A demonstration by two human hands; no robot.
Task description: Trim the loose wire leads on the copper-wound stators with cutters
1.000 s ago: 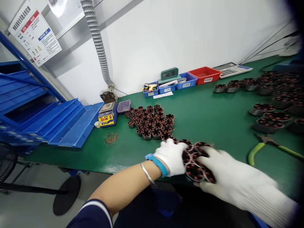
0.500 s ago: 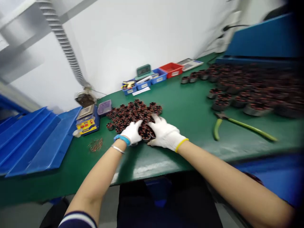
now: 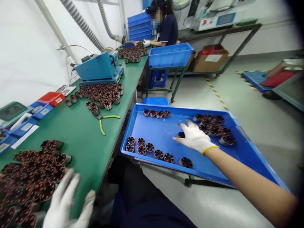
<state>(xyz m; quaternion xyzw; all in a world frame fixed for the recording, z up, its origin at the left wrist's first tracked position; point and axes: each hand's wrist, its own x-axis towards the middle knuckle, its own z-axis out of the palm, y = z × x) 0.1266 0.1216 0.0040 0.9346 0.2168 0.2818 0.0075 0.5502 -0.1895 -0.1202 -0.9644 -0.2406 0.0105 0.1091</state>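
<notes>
My right hand, in a white glove, reaches over a blue tray with its fingers spread. It hovers by a small copper-wound stator and a cluster of stators at the tray's far right. More stators lie in a row at the tray's back and in a group at its front. My left hand, also gloved, lies open and flat on the green bench beside a large heap of stators.
Green-handled pliers lie on the bench. Behind them are another stator pile, a blue machine, red and blue bins and a calculator. A co-worker sits at the far end by a blue crate.
The view has swung right, from the bench to the blue tray. Both hands left the stator heap; my right hand now reaches over the tray, my left stays by the heap.
</notes>
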